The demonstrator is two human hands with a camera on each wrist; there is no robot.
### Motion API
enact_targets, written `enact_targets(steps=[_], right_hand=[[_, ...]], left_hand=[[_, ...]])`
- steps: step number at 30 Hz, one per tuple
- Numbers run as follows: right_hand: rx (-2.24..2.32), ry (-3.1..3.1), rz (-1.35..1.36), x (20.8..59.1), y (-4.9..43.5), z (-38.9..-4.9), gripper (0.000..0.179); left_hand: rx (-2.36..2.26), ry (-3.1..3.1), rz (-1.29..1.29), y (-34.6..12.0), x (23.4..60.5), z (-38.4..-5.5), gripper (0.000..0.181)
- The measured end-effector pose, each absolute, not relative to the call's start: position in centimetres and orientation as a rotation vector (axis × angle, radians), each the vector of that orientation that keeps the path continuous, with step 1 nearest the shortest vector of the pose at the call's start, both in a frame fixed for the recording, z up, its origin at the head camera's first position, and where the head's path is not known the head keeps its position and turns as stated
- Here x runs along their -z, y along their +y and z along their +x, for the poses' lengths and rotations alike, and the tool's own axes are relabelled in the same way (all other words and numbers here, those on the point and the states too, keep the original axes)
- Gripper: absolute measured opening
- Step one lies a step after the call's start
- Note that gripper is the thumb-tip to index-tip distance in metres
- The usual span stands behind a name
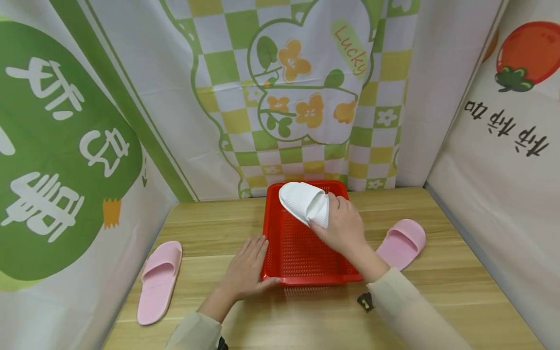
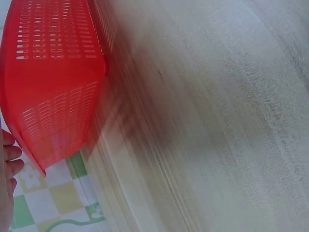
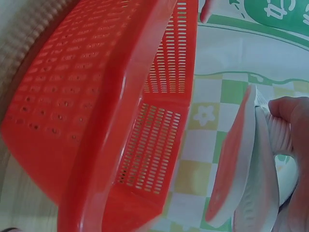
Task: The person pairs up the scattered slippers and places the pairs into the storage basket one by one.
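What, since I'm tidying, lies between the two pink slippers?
Head view: a red basket, the left hand, the right hand gripping white footwear, and its forearm.

Two pink slippers (image 1: 159, 284), wooden table (image 1: 210, 223), checkered curtain (image 1: 236, 121)

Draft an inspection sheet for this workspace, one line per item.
Surface: wood-grain tabletop.
Job's things: red perforated plastic basket on the tabletop; white ribbed slipper held above it.
Clutter: one pink slip-on slipper left of the basket, a second pink slip-on slipper to its right, partly behind the right forearm; small dark object by the right cuff, can't identify.
Hands: left hand rests at the basket's near left corner; right hand grips the white slipper.
Cables: nothing seen.
Surroundings: printed fabric hangings behind and on both sides.
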State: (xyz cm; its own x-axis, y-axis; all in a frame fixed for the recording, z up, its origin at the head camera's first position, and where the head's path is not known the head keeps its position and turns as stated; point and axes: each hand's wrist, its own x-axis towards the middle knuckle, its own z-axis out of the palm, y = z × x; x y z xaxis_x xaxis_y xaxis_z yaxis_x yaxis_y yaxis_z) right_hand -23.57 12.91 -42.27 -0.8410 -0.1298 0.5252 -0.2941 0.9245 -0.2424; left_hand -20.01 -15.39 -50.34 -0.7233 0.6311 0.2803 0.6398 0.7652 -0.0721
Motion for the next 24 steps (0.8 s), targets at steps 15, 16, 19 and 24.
enact_targets(steps=[15, 16, 19, 24], right_hand=[[-0.552, -2.689, -0.002, 42.9, 11.5, -24.6, 0.083], [-0.558, -2.699, -0.027, 43.0, 11.3, -24.7, 0.082], [-0.578, -2.739, -0.086, 43.2, 10.8, -25.1, 0.081], [-0.59, -2.789, -0.15, 44.0, 9.8, -25.7, 0.081]], left_hand=[[0.016, -2.692, -0.979, -15.4, 50.5, -19.9, 0.099], [0.018, -2.688, -0.979, -15.4, 50.5, -19.9, 0.099], [0.02, -2.687, -0.973, -15.4, 50.5, -19.9, 0.099], [0.01, -2.708, -0.965, -15.2, 50.5, -19.9, 0.099]])
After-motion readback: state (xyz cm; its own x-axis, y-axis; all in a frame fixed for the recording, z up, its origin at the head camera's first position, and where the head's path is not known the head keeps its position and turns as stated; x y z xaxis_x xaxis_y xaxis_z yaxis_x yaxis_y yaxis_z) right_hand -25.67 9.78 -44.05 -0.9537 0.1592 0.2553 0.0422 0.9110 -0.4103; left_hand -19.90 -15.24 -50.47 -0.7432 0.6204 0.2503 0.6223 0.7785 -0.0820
